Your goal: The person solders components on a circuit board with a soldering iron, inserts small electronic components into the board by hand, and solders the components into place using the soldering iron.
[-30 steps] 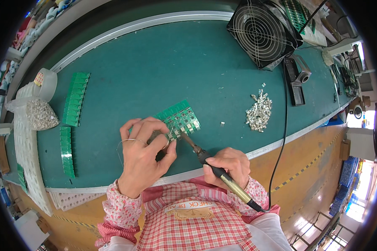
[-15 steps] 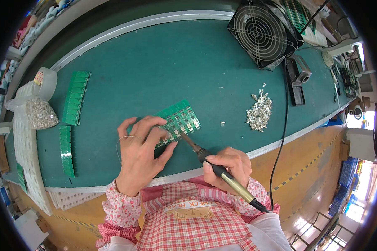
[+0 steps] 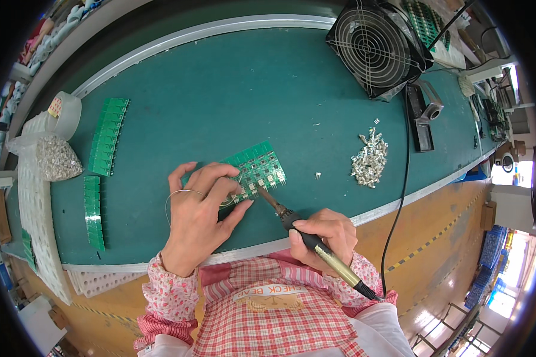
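Observation:
My right hand [image 3: 326, 238] grips a soldering iron [image 3: 335, 262] with a black grip and gold-coloured handle. The iron's tip rests at the near row of metal parts on a green circuit board panel [image 3: 259, 156]. Over the left end of that panel lies my left hand [image 3: 198, 213], fingers curled, with a thin loop of solder wire [image 3: 168, 207] running from them. The wire's free end near the iron tip is too fine to make out. Part of the panel is hidden beneath my left fingers. A single small metal part [image 3: 318, 175] lies right of the panel.
A pile of small metal parts [image 3: 369, 160] lies at the right, near the iron's cord [image 3: 403, 202], an iron stand [image 3: 423, 119] and a black fan [image 3: 372, 47]. More green panels [image 3: 108, 137] lie left, beside a bag of parts [image 3: 58, 159], a tape roll [image 3: 68, 116] and white foam [image 3: 39, 220].
The solder wire loop beside my left hand has shifted and bulges differently. My left fingers have moved very slightly; the iron stays at nearly the same place on the panel.

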Tool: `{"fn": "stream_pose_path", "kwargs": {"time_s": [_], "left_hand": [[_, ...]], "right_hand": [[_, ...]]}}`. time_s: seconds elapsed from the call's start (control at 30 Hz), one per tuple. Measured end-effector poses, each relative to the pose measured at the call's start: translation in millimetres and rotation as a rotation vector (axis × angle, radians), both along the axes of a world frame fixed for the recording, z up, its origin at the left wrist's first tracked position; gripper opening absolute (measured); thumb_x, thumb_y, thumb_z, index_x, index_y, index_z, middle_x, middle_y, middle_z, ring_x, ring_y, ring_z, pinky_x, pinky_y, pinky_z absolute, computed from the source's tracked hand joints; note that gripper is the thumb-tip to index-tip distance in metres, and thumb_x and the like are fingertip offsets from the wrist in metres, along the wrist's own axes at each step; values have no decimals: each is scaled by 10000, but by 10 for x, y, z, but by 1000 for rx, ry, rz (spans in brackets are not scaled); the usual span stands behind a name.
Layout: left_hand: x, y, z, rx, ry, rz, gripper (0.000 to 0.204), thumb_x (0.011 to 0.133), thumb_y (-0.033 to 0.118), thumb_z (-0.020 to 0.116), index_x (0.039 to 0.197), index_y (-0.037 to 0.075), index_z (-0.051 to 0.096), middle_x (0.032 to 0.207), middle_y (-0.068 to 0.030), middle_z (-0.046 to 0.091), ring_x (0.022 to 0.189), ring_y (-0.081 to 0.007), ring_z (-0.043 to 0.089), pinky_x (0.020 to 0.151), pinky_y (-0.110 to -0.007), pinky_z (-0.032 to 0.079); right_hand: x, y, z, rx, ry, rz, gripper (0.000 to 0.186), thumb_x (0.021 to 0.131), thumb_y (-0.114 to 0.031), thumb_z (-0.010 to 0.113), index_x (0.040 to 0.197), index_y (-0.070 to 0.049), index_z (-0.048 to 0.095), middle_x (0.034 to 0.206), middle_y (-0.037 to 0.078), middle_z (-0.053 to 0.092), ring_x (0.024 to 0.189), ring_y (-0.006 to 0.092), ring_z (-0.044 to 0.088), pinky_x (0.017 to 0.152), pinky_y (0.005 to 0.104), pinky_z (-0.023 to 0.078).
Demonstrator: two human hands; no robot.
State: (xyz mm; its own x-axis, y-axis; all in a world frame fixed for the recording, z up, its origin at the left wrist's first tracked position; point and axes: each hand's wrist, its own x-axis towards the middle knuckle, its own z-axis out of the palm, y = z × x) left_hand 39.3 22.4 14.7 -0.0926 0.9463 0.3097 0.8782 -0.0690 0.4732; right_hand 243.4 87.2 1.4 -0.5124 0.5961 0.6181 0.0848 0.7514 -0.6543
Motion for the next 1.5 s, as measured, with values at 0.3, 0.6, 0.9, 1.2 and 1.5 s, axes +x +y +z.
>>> {"fn": "stream_pose_path", "kwargs": {"time_s": [0.3, 0.6, 0.9, 1.2, 1.5], "left_hand": [[-1, -2, -1, -3, -1, 7, 251, 677, 136, 785, 821, 103, 582, 1000, 5, 609, 905, -177, 614, 933, -440, 346], [3, -9, -15, 0, 1, 24, 272, 650, 162, 809, 805, 108, 592, 1026, 14, 636, 884, -178, 625, 943, -440, 355], [-72, -3, 21, -27, -27, -3, 261, 659, 110, 796, 833, 106, 601, 1069, 11, 646, 1018, -191, 617, 984, -462, 338], [-108, -6, 19, -41, -34, -27, 259, 663, 89, 788, 847, 103, 607, 1085, 7, 658, 1116, -215, 586, 1019, -481, 316], [-106, -29, 5, -26, -45, -16, 245, 674, 109, 785, 847, 103, 612, 1089, 9, 658, 1108, -211, 591, 1022, -476, 320]], "right_hand": [[2, 14, 21, 29, -34, 37, 287, 684, -10, 751, 916, -29, 581, 615, 46, 587, 477, 178, 571, 430, 277, 437], [42, -22, 48, 133, -47, 39, 297, 664, -8, 756, 909, -31, 589, 592, 37, 573, 460, 169, 548, 426, 271, 425], [82, 71, 90, -85, 55, -8, 236, 675, -1, 741, 877, -42, 626, 661, 45, 620, 499, 182, 567, 452, 280, 435], [11, 81, 197, -32, -45, 21, 132, 748, -72, 703, 841, -49, 612, 665, 49, 608, 542, 182, 561, 496, 288, 431], [-92, 82, 243, 79, -152, 90, 257, 661, 3, 701, 895, -64, 618, 656, 27, 578, 514, 179, 532, 484, 287, 411]]}}
